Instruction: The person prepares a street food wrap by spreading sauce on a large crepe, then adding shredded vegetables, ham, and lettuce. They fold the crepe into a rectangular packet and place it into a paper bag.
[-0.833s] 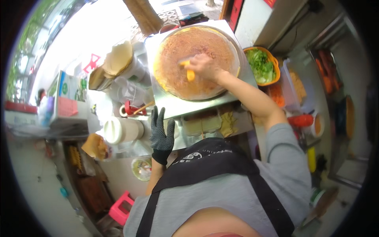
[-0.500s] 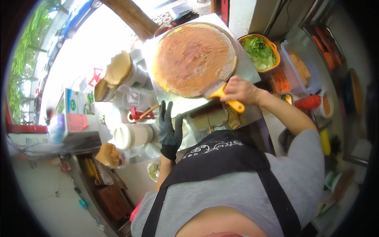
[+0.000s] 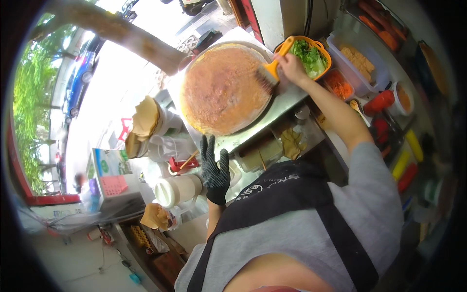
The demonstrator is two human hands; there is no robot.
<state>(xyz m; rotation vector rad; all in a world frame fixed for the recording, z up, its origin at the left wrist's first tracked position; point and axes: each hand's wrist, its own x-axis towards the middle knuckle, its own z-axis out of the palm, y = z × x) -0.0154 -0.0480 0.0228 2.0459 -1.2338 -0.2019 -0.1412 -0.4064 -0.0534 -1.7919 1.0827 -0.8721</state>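
Clearly, brush within right fingers.

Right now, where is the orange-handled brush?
In the head view, upper right of centre: the right hand holds the brush, bristles at the flatbread's right edge, handle beside the orange lettuce basket.

Daylight glare at upper left, dim lower right
Pavement burns out white; the metal surface near centre shines; the lower right blurs; curved fisheye edges sink into black.
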